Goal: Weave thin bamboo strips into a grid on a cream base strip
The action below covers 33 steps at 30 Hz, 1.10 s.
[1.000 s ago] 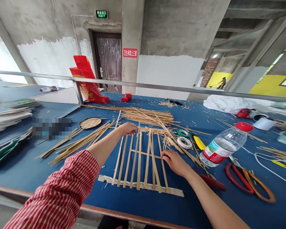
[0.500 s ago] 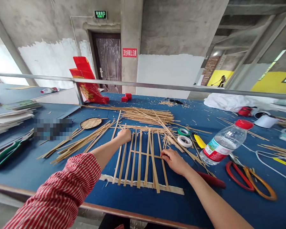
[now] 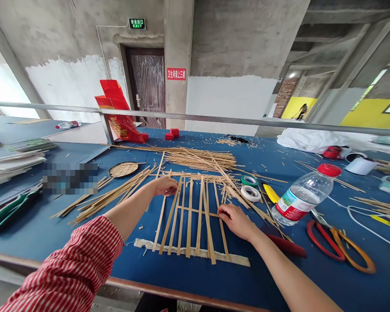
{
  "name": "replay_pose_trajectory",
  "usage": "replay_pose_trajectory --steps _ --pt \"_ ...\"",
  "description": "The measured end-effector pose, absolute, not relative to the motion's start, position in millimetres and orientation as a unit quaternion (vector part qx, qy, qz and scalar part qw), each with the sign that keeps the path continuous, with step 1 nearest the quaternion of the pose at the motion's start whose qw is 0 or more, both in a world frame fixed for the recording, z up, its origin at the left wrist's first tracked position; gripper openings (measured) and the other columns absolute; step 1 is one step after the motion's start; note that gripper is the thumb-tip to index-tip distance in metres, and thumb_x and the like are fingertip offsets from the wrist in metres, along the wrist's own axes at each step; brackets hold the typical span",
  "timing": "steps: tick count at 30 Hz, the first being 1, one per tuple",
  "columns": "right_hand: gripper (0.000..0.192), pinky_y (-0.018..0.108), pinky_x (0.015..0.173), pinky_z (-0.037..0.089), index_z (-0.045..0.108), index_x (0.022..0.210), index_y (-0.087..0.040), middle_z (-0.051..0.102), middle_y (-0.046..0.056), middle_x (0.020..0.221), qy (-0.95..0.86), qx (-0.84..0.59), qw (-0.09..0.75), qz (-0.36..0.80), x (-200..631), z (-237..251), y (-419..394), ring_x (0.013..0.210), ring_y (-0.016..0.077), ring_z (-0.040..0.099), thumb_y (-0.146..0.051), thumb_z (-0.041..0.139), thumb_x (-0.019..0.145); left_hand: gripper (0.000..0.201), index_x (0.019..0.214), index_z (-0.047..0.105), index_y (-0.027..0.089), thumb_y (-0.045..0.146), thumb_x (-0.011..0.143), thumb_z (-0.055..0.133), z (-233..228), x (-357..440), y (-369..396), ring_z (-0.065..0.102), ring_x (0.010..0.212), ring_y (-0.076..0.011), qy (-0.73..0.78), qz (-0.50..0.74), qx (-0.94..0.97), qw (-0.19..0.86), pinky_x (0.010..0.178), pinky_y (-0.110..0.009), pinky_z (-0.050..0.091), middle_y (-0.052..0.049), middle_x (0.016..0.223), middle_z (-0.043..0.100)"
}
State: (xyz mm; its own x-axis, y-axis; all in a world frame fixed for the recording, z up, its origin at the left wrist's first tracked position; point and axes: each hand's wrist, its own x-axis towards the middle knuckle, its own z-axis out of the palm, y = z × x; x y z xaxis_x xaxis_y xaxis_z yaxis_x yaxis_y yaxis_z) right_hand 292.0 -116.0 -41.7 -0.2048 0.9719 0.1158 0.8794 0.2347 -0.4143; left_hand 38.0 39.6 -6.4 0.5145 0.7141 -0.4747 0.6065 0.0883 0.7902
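At the far left of the blue worktop (image 3: pixel 35 234) lies a stack of flat boards (image 3: pixel 12 162), and toward the middle a loose sheaf of bamboo strips (image 3: pixel 110 195) slants from seven o'clock up to one o'clock, with a small round woven piece (image 3: pixel 123 169) beside its upper end. The left hand (image 3: pixel 165 185), at the end of a red-striped sleeve (image 3: pixel 74 268), has its fingers closed together on the far tip of one upright strip (image 3: pixel 172 212), the second from the left in a row of upright strips (image 3: pixel 190 216) whose long axes run twelve to six, their near ends resting on a white band (image 3: pixel 234 260) across the worktop. That pinched strip leans a little, its top tipped toward one o'clock. A thin cross strip (image 3: pixel 198 211) runs nine to three through the uprights; the right hand (image 3: pixel 235 221) sits at its three o'clock end, fingertips pressed down on the lattice, though whether they grip the strip I cannot tell. The left hand is the nearer to the uprights' free tips. Further right are two rolls of tape (image 3: pixel 250 187), a plastic bottle (image 3: pixel 303 195) lying tilted, and red-handled scissors (image 3: pixel 338 245).
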Motion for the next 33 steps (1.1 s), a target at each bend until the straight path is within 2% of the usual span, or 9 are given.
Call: replay_pose_trajectory --steps 5,8,12,16,21,24,29,33 --pt "0.012 0.031 0.070 0.036 0.050 0.072 -0.021 0.058 0.001 0.076 -0.770 -0.601 0.176 0.124 290 -41 -117 0.077 0.0175 0.049 -0.020 0.041 0.079 0.021 0.096 0.055 0.012 0.029 0.084 0.051 -11 22 31 0.057 0.074 -0.0122 0.455 0.028 0.671 0.586 0.064 -0.028 0.048 -0.004 0.091 0.059" --pt "0.012 0.031 0.071 0.036 0.050 0.070 -0.020 0.057 0.002 0.077 -0.774 -0.597 0.180 0.109 289 -42 -116 0.077 0.0174 0.048 -0.019 0.042 0.079 0.020 0.087 0.059 0.013 0.029 0.074 0.060 -9 18 25 0.055 0.063 -0.0093 0.444 0.026 0.678 0.585 0.056 -0.022 0.043 -0.003 0.085 0.063" --pt "0.012 0.032 0.072 0.036 0.051 0.071 -0.020 0.057 0.002 0.079 -0.774 -0.597 0.186 0.100 286 -43 -116 0.079 0.0174 0.048 -0.018 0.042 0.080 0.025 0.083 0.061 0.014 0.028 0.064 0.067 -6 20 16 0.053 0.059 -0.0091 0.447 0.010 0.704 0.552 0.050 -0.020 0.038 -0.002 0.081 0.064" --pt "0.013 0.032 0.073 0.036 0.051 0.071 -0.020 0.057 0.002 0.081 -0.771 -0.604 0.179 0.093 283 -42 -117 0.080 0.0178 0.047 -0.019 0.042 0.081 0.019 0.086 0.060 0.013 0.027 0.074 0.062 -7 25 9 0.055 0.065 -0.0116 0.467 -0.012 0.746 0.474 0.056 -0.024 0.043 -0.001 0.078 0.061" --pt "0.015 0.033 0.073 0.036 0.052 0.072 -0.020 0.057 0.003 0.081 -0.771 -0.604 0.176 0.093 283 -43 -117 0.082 0.0182 0.048 -0.020 0.041 0.082 0.020 0.095 0.056 0.012 0.028 0.084 0.051 -14 32 1 0.057 0.082 -0.0153 0.475 -0.012 0.799 0.369 0.073 -0.034 0.047 -0.004 0.094 0.058" --pt "0.016 0.034 0.072 0.037 0.053 0.072 -0.020 0.058 0.004 0.082 -0.772 -0.603 0.178 0.093 283 -44 -117 0.082 0.0191 0.048 -0.021 0.040 0.082 0.021 0.097 0.055 0.013 0.029 0.084 0.051 -16 34 -1 0.056 0.082 -0.0152 0.464 -0.005 0.816 0.344 0.073 -0.034 0.048 -0.004 0.094 0.058" --pt "0.014 0.035 0.075 0.038 0.053 0.075 -0.021 0.058 0.003 0.083 -0.776 -0.593 0.189 0.100 286 -41 -117 0.082 0.0187 0.050 -0.022 0.040 0.082 0.018 0.091 0.056 0.012 0.028 0.083 0.053 -12 27 0 0.056 0.072 -0.0125 0.454 0.008 0.819 0.351 0.067 -0.030 0.047 -0.002 0.084 0.058" --pt "0.012 0.034 0.079 0.039 0.053 0.079 -0.022 0.059 0.003 0.086 -0.774 -0.597 0.174 0.121 296 -34 -120 0.085 0.0180 0.051 -0.021 0.041 0.079 0.017 0.080 0.055 0.014 0.025 0.071 0.064 -7 13 0 0.054 0.065 -0.0119 0.463 0.016 0.802 0.378 0.060 -0.025 0.043 0.002 0.071 0.057"
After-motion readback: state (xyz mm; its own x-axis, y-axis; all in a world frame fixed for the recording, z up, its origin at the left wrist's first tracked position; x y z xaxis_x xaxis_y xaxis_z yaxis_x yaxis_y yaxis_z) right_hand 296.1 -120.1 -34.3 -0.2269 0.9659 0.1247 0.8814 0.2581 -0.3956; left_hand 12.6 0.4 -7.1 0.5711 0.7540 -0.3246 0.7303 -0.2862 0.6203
